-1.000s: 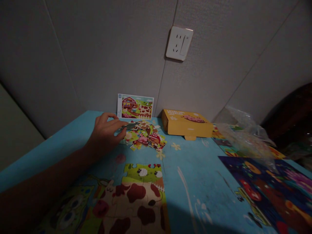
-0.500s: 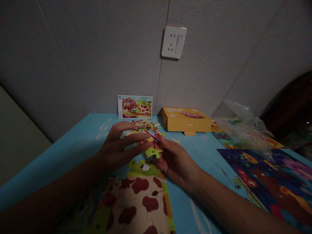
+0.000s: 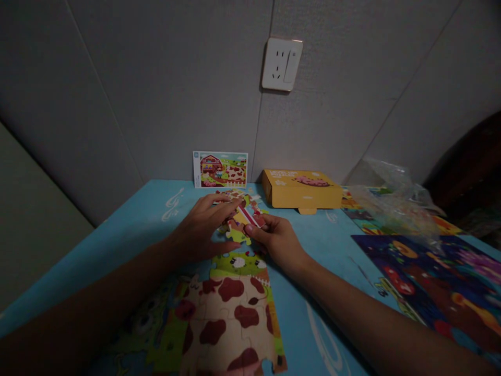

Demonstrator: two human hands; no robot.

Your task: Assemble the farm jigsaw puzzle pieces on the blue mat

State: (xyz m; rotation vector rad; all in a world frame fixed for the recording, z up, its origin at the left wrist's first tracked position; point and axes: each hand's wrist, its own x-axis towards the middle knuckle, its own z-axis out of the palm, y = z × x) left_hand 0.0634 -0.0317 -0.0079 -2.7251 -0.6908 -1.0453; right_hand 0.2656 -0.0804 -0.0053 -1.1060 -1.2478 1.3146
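The right hand [image 3: 285,243] pinches puzzle pieces [image 3: 239,223] between thumb and fingers, a red-and-white stripe uppermost; I cannot tell how many there are. The left hand [image 3: 198,225] is spread, its thumb well apart from its fingers and its fingertips close beside the held pieces; I cannot tell whether they touch. The pieces are raised just beyond the upper edge of the part-joined cow puzzle [image 3: 230,313], which lies on the blue table [image 3: 129,224] between the forearms. Behind them I see a loose pile [image 3: 256,200], partly hidden by the hands. A farm picture card [image 3: 222,169] leans upright against the wall [image 3: 172,94]; to its right rests a yellow box [image 3: 307,197], flap outward. Further right, I note a crumpled plastic bag [image 3: 399,209] and a dark blue picture [image 3: 430,292]. Above, a socket [image 3: 282,63].
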